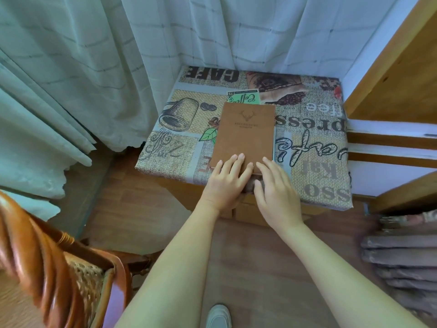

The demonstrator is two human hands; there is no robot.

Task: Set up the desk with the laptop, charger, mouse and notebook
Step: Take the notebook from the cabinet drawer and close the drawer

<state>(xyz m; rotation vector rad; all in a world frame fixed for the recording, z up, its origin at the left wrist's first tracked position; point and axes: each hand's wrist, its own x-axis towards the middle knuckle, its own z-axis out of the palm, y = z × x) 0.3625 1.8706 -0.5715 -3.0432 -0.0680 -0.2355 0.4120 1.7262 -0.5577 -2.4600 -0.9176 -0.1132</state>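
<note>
Resting flat, the left hand is laid with straight fingers on the near edge of the brown notebook. The right hand, also relaxed, is placed just beside it, touching the notebook's corner on the cloth-covered tabletop.

Both forearms are bare to the near edge of the view, with no sleeves in sight. The left hand and the right hand wear no gloves, rings, watch or bracelet. The fingernails are short and unpainted. Near the bottom centre shows the rounded toe of a pale grey-white shoe.
</note>
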